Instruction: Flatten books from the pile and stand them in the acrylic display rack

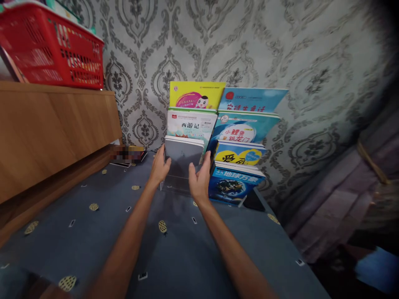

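Observation:
Several thin grey-covered books stand upright at the front of the left column of a tiered rack, its clear front panel showing below them. My left hand is at their left edge, thumb in front and fingers along the side. At the right edge, my right hand has its thumb before the cover and its fingers beside it. Behind the grey books rise a white book and a yellow book. Close by my right hand, a blue book with a globe picture fronts the right column.
More books, including a teal one and a light blue one, fill the right column. A red basket sits on a wooden cabinet at left. Some dark items lie near the patterned wall. The dark cloth covers the surface.

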Motion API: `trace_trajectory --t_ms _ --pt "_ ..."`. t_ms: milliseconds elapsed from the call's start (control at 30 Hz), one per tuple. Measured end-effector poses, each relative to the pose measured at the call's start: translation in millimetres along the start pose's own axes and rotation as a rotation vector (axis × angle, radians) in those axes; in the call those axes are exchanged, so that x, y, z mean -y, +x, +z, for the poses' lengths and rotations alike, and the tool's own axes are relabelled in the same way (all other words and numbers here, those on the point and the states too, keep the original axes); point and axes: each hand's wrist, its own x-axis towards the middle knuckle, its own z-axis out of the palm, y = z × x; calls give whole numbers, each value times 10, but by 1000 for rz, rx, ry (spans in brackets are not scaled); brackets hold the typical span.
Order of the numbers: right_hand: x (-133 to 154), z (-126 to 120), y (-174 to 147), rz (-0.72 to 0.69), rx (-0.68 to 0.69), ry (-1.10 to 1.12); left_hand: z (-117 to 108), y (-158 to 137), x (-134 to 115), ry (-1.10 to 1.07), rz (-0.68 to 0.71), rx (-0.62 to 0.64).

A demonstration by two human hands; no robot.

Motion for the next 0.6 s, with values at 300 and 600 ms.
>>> trace_trajectory --t_ms 300,600 --pt "-346 106 76 58 116 127 36 7 27 -120 -43 11" --pt "-376 51 118 26 143 102 51 12 16 -116 -79 23"
